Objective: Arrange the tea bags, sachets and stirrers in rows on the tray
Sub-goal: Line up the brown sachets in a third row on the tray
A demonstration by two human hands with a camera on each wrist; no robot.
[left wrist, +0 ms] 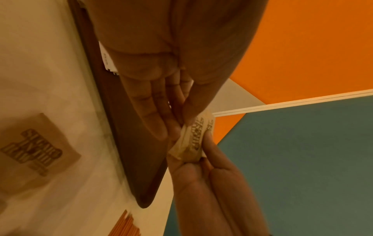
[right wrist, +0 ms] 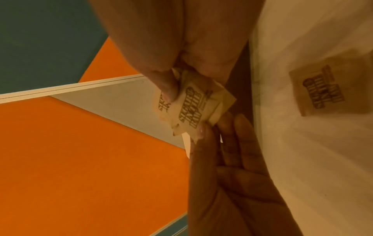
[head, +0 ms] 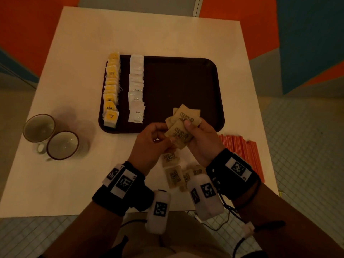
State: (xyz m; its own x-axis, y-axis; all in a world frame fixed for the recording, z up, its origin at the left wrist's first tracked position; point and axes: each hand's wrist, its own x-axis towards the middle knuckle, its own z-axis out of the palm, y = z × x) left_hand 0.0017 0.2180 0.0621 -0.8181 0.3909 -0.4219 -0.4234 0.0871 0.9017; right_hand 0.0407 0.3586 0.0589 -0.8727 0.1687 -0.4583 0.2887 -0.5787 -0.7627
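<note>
Right hand (head: pixel 202 138): thumb curled over the top of a fanned bunch of brown sugar sachets (head: pixel 183 125), fingers closed beneath; firm grasp. Bunch held above the near edge of the tray (head: pixel 182 81), not resting on it.

Left hand (head: pixel 150 140): fingers bent, thumb and fingertips pinching the lower sachet of the same bunch at its near corner. In the left wrist view the fingers (left wrist: pixel 151 115) lie fairly straight under the sachets, thumb pressing from the other side. Both hands are on the bunch.

Print on the brown sachets: dark block lettering, first word reads "SUGAR"; right wrist view suggests "SUGAR IN THE RAW", small type below unreadable.

On the tray, left side: a row of yellow tea bags (head: pixel 111 90), overlapping, running far edge to near edge; "TEA" legible on one, "RELAX" on another. Just right of it a row of white sachets (head: pixel 136 88), several labelled "Coffee". Rest of the tray is bare dark brown.

Off the tray, near side: loose brown sachets (head: pixel 174 174) lying on the table (head: pixel 78 183) between the wrists. Near right of the tray: orange stirrers (head: pixel 242 151) lying side by side on the table. Near left of the tray: two mugs (head: pixel 52 136), touching each other.
</note>
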